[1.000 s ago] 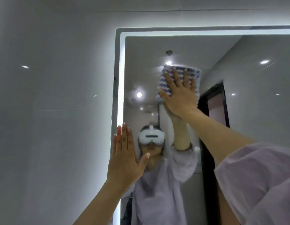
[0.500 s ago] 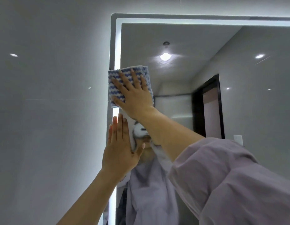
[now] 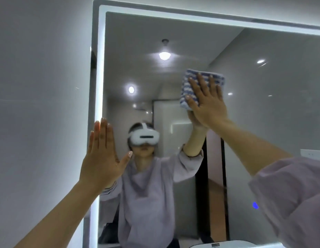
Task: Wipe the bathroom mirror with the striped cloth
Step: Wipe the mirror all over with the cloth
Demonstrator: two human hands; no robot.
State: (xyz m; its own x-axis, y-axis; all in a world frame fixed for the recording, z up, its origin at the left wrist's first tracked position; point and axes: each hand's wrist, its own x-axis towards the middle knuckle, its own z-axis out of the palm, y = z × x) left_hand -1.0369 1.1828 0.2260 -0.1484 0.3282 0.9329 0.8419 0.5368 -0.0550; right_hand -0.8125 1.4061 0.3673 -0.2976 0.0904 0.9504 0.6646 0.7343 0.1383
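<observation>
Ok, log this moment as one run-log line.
task: mirror wipe | right hand: flat, pressing striped cloth on mirror upper middle | left hand: open, at lit left edge

Head cam, close, facing mirror [image 3: 263, 122].

A glossy grey tiled wall [image 3: 39, 104] fills the left. Reflected: a lit ceiling lamp [image 3: 164, 54], a dark doorway [image 3: 214, 185], a white wall switch [image 3: 312, 154].

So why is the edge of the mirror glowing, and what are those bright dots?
Head view: a lit strip frames the mirror and glows white; the dots are ceiling lights reflected in the glass, the brightest flaring softly. The striped cloth under the right hand looks slightly blurred.
</observation>
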